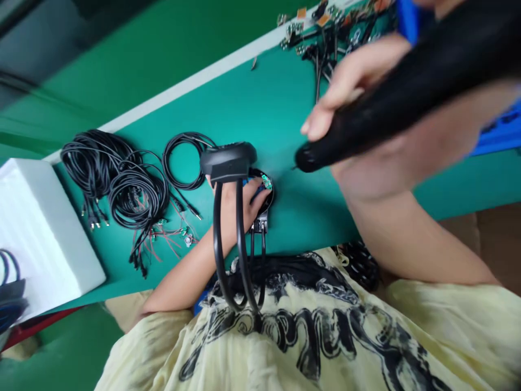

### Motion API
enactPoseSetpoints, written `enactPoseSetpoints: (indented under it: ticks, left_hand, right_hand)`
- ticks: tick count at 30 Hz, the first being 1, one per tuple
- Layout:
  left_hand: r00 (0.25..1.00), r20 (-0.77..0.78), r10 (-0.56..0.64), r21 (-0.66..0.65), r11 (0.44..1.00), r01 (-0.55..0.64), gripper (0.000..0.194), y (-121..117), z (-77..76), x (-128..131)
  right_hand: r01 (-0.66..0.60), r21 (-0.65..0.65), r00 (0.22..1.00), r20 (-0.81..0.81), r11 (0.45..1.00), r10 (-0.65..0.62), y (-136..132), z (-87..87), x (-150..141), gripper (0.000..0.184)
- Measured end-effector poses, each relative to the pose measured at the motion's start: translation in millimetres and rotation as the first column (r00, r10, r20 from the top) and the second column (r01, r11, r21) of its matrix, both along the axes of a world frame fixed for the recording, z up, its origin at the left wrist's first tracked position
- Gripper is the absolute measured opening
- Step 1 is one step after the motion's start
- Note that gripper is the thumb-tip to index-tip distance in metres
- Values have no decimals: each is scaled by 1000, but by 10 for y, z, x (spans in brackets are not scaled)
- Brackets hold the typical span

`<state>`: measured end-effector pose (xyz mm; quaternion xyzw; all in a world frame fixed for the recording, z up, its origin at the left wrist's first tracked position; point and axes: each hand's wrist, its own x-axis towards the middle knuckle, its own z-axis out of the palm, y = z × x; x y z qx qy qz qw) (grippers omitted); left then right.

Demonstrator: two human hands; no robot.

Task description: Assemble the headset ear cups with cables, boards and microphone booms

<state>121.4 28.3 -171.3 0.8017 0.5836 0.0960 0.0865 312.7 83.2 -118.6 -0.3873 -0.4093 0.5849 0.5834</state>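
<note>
The cable sheathing (134, 190) is smooth, matt black plastic. The tool handle (399, 103) is glossy black plastic; the round housing (269, 202) is black plastic. The work mat (260, 108) is smooth, matt green. The packing block (40, 228) is matt white foam. The shirt (309, 342) is thin cloth.

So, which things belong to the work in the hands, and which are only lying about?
In use: left hand holding a round black housing with a green circuit board; right hand holding a black-handled tool, perhaps a soldering iron.
Lying about: coiled black cables, wired small boards, white foam block.

Round black housing (269, 198) with green board (266, 182)
</note>
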Motion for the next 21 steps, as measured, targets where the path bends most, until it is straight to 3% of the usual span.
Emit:
enactPoseSetpoints:
  ticks: [1,2,4,6,8,11,15,21]
  left_hand:
    - [1000,8,5,-2,1000,-5,34,-10,-2,5]
    - [1000,16,8,-8,1000,-8,32,-19,-5,12]
    - [1000,27,11,-26,1000,-10,31,-30,-10,24]
    - [1000,25,13,-35,999,-12,31,-29,-13,26]
    - [1000,13,17,-27,1000,-16,31,-16,-10,14]
    - [999,-12,30,-17,999,-30,30,9,7,-21]
    - [999,-16,35,-9,999,-35,31,16,16,-64]
    - [998,29,47,7,999,-47,30,-3,-61,-51]
  right_hand:
    - [64,153,997,-54,986,-57,-124,-78,89,77]
    - [-49,129,998,-25,990,53,-267,-192,159,70]
    - [-213,-97,974,58,972,219,-562,-464,234,49]
    - [-349,-153,921,130,925,368,-795,-685,225,52]
    - [-440,-130,856,237,889,459,-898,-782,158,57]
    - [-512,-86,776,382,855,502,-816,-755,31,61]
    - [-502,-125,770,385,856,508,-635,-697,-36,61]
    - [-534,-102,697,509,839,505,-751,-644,98,61]
